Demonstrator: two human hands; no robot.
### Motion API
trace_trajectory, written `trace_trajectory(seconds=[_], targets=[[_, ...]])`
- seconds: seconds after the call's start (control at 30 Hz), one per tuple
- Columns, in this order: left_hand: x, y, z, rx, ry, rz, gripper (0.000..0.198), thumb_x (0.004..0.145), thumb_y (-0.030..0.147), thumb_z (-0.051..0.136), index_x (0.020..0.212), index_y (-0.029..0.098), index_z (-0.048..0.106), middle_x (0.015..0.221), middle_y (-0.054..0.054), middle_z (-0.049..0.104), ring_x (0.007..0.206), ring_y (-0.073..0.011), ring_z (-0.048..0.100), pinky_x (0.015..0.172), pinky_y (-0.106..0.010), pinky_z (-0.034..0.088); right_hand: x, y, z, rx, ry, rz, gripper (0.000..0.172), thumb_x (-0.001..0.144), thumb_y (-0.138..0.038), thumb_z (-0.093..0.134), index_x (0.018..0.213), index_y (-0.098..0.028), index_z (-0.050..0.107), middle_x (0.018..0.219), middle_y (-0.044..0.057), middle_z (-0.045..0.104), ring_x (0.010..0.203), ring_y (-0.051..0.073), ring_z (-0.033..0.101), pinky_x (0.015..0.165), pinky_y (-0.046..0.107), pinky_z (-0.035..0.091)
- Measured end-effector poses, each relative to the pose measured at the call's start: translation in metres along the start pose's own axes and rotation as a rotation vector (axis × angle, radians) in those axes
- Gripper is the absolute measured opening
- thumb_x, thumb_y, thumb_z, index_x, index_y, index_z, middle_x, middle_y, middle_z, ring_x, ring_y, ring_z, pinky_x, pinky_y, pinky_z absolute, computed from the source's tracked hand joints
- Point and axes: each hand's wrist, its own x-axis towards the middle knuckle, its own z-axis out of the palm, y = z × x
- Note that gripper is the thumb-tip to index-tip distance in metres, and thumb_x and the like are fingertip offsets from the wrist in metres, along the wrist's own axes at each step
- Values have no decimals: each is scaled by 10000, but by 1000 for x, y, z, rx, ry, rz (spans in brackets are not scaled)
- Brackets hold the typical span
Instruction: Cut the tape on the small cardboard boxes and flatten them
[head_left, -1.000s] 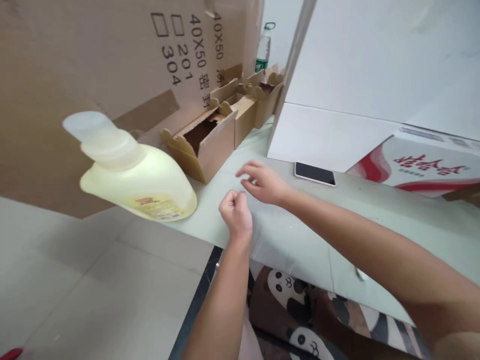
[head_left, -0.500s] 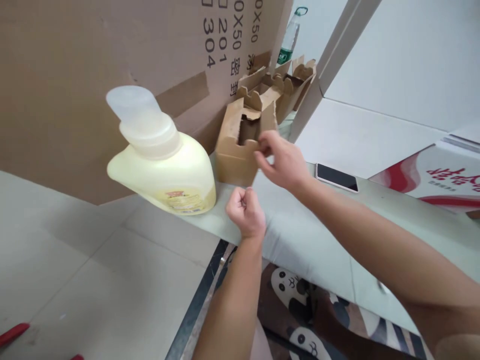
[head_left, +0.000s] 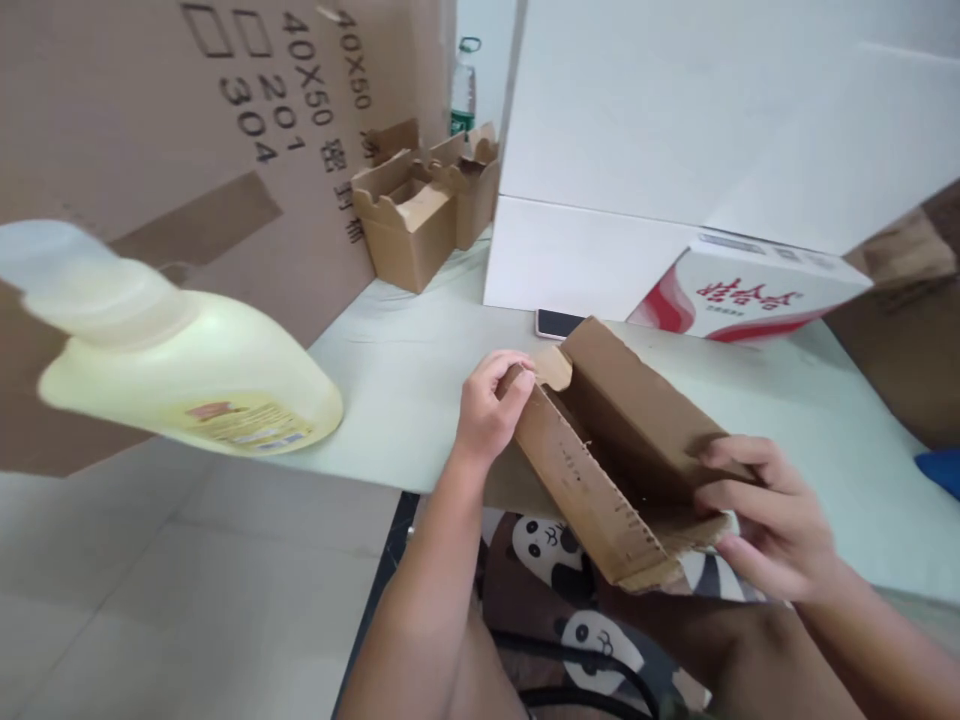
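An open brown cardboard box (head_left: pixel 592 465) is held tilted over the near edge of the table, its inside facing up. My left hand (head_left: pixel 487 410) pinches the corner of its left wall, thumb against the cardboard. At the other end, my right hand (head_left: pixel 772 520) grips the torn, ragged edge, with fingers over the wall and the thumb below. Shadow hides much of the inside. Two more cardboard boxes (head_left: pixel 409 230) stand open at the back of the table.
A large yellow pump-type bottle (head_left: pixel 202 370) stands at the left table edge. Beyond the held box lie a phone (head_left: pixel 556 324) and a red-and-white carton (head_left: pixel 750 290). A water bottle (head_left: pixel 463 90) stands behind the small boxes. A large printed carton (head_left: pixel 187 130) walls the left side.
The front cardboard box has left its place beside the yellow bottle and come toward me. My left hand, a fist before, now grips it too. The view has turned right.
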Motion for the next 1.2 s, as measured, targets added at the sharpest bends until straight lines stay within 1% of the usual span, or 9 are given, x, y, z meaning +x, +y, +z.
trace_trajectory(seconds=[0.1, 0.23, 0.47, 0.63, 0.73, 0.8, 1.0, 1.07, 1.2], targets=[[1, -2, 19, -191, 8, -52, 190, 823, 305, 558, 652, 223, 551, 836, -48, 653, 887, -227, 629, 902, -382, 477, -25, 5, 1, -54, 106, 130, 74, 788, -242, 598, 762, -201, 654, 1291, 134, 480, 1129, 312, 557, 843, 426, 527], [4, -6, 36, -406, 86, -56, 254, 811, 355, 532, 598, 224, 487, 781, -54, 634, 920, -251, 631, 949, -413, 471, -38, 7, 8, 106, 101, 148, 49, 772, -163, 597, 802, -195, 620, 1449, 134, 443, 1219, 297, 572, 883, 376, 549], [8, -12, 48, -216, 49, -120, 317, 822, 492, 624, 662, 225, 561, 755, -42, 634, 920, -238, 640, 939, -377, 467, -31, 4, 14, 324, 43, 77, 96, 826, -269, 618, 821, -196, 680, 1605, 92, 335, 1374, 338, 476, 1123, 475, 408], [12, -14, 42, -141, 40, -107, 433, 775, 605, 601, 563, 233, 537, 792, -75, 664, 946, -275, 629, 955, -443, 474, -39, 13, 12, 245, 173, 146, 181, 835, -296, 605, 941, -213, 727, 1463, 128, 485, 1252, 348, 575, 1044, 496, 491], [16, -11, 27, -178, -63, -78, 529, 758, 677, 549, 460, 241, 550, 858, -106, 664, 999, -300, 613, 933, -470, 495, -48, 21, 11, 150, 211, 306, 179, 826, -229, 609, 947, -219, 741, 1415, 133, 505, 1215, 337, 594, 971, 452, 546], [18, -6, 16, -218, -230, -75, 522, 751, 670, 568, 454, 243, 612, 1034, -121, 664, 1080, -322, 593, 904, -473, 517, -52, 25, 13, 107, 226, 370, 161, 831, -211, 608, 921, -226, 741, 1430, 123, 487, 1241, 331, 569, 975, 448, 541], [15, 2, 5, -121, -597, -42, 482, 791, 656, 591, 585, 255, 762, 1383, -97, 548, 1047, -344, 610, 883, -506, 524, -53, 25, 19, 73, 241, 387, 156, 867, -193, 578, 898, -234, 725, 1295, 120, 561, 1252, 291, 537, 966, 439, 536], [13, 2, 7, -68, -640, -74, 487, 787, 681, 578, 686, 261, 806, 1425, -99, 520, 1095, -368, 594, 928, -532, 501, -52, 24, 20, 61, 249, 386, 168, 874, -193, 560, 889, -246, 719, 1189, 115, 605, 1219, 285, 554, 945, 438, 543], [12, -1, 10, -39, -591, -152, 510, 772, 710, 563, 780, 273, 825, 1394, -102, 552, 1258, -404, 500, 1061, -562, 400, -50, 19, 22, 46, 275, 371, 171, 867, -194, 554, 933, -262, 696, 1164, 118, 610, 1184, 288, 580, 902, 441, 553]])
